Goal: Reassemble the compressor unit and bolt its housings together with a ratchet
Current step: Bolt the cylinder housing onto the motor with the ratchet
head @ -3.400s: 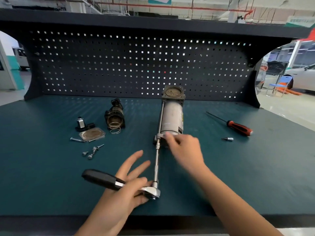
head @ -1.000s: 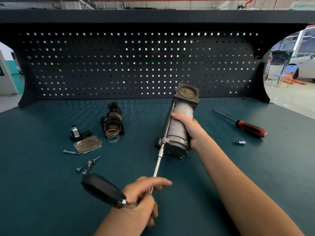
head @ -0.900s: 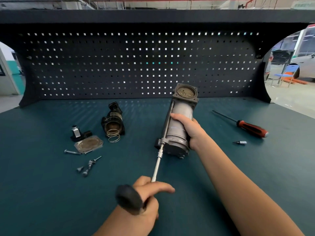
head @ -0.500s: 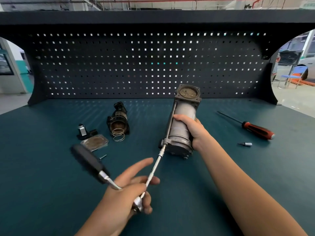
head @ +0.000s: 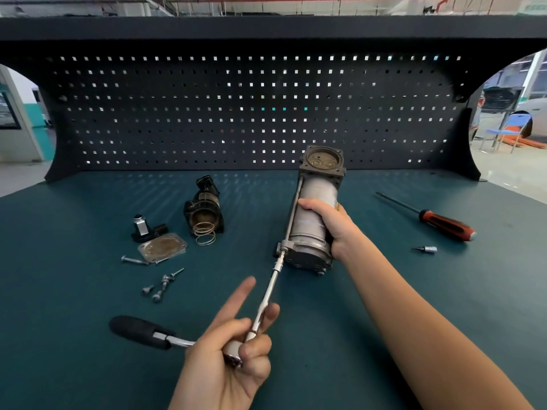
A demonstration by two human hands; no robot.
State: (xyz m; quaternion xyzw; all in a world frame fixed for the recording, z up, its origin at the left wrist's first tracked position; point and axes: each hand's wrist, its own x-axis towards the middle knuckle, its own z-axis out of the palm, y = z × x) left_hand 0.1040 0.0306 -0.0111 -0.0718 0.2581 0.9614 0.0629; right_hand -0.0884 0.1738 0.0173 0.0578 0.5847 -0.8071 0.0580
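Swinging down from its raised, up-left slant of half a second ago, the black grip of the ratchet [head: 134, 330] now points left, low over the worktop [head: 59, 291], and the loose bolts [head: 162, 285] it was covering show again. The left hand [head: 233, 353] holds the ratchet's chrome head, its lower fingers [head: 254, 349] and thumb curled round the head while the index finger stretches straight out beside the extension bar [head: 270, 290]. That bar runs up and away to a bolt head on the left corner of the near end flange of the compressor unit [head: 310, 226]. The right hand [head: 331, 226] grips the unit's grey cylinder body from the right, fingers wrapped over the top. The unit sits mid-worktop, its near end down on the surface and its far, square-flanged end tilted up toward the pegboard [head: 257, 113]. To the left lie a second housing [head: 204, 208] with a coil spring [head: 204, 235] at its mouth, a flat cover plate [head: 162, 248], a small black-and-silver fitting [head: 142, 229] and a long screw [head: 134, 259]. Well apart on the right lie a red-handled screwdriver [head: 444, 223] and a small bit socket [head: 426, 249].
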